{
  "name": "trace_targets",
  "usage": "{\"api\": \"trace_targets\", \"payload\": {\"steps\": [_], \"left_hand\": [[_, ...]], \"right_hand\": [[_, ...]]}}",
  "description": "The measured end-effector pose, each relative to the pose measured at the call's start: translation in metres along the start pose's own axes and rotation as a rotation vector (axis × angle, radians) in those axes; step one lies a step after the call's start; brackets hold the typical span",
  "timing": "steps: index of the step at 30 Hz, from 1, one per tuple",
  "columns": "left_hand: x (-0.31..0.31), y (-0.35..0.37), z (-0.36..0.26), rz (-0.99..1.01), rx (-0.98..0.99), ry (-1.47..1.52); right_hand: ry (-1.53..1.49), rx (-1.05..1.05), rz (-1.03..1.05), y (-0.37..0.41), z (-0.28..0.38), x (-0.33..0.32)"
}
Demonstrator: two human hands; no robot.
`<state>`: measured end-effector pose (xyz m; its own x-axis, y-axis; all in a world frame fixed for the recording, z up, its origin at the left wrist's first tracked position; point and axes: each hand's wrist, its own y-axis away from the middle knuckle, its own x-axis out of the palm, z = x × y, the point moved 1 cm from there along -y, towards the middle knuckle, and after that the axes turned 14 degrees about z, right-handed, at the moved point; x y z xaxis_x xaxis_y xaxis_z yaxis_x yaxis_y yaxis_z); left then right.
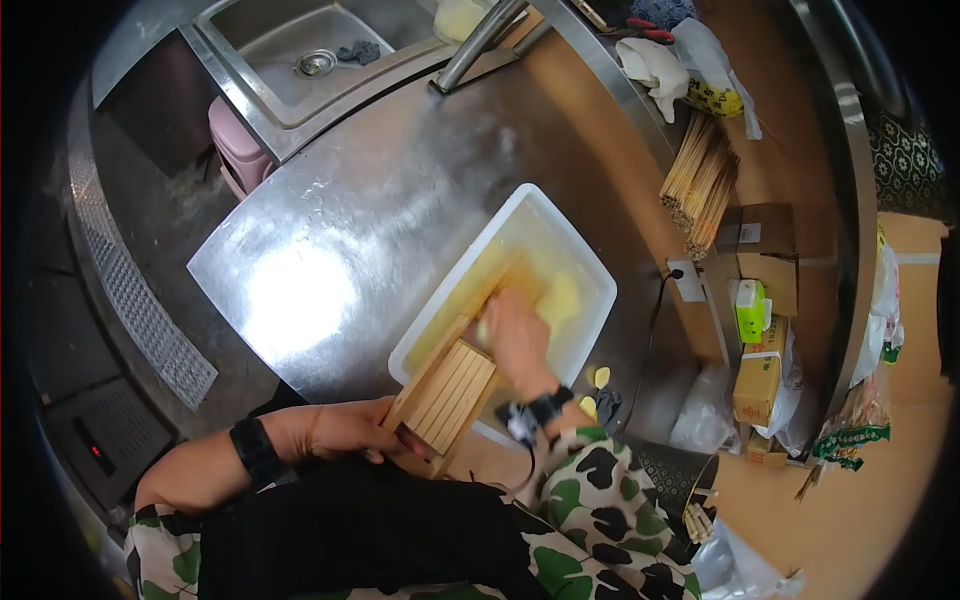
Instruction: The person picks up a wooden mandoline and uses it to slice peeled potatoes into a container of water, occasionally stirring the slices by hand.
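Note:
A wooden mandoline slicer [452, 398] with a slatted bed slants from my body down into a white plastic tub [402, 357]. My left hand [352, 428] grips its near end, at the left edge. Over the slicer's far part, my right hand [517, 335] is closed and slightly smeared by motion. A pale yellow bit, apparently a potato [484, 330], shows by its fingertips, mostly hidden by the hand. Pale yellow slices [560, 300] lie blurred in cloudy yellowish liquid in the tub. Two more slices [602, 377] rest outside, near the tub's right corner.
The tub stands on a shiny steel table [400, 220]. A sink [270, 60] is at the upper left, with a pink bin [236, 145] below. Bundled wooden skewers [700, 180], a cardboard box [760, 375] and plastic bags [705, 415] sit along the right shelf.

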<state>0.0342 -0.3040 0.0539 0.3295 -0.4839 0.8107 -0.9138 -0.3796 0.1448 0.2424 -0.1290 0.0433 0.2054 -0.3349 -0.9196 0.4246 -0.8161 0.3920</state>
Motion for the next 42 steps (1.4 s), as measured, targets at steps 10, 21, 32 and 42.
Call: {"api": "trace_targets", "payload": {"steps": [10, 21, 32, 42], "left_hand": [[0.003, -0.001, -0.001, 0.014, -0.010, 0.017], [0.001, -0.002, -0.001, 0.015, 0.001, 0.042], [0.001, -0.002, -0.006, -0.013, -0.030, 0.019], [0.009, 0.003, -0.014, -0.014, -0.034, -0.015]], "right_hand": [[-0.111, -0.057, 0.013, 0.032, 0.023, -0.009], [0.108, -0.176, 0.034, 0.025, 0.013, 0.002], [-0.075, -0.151, 0.084, 0.029, 0.014, -0.009], [-0.383, -0.105, 0.170, -0.002, -0.044, -0.023]]}}
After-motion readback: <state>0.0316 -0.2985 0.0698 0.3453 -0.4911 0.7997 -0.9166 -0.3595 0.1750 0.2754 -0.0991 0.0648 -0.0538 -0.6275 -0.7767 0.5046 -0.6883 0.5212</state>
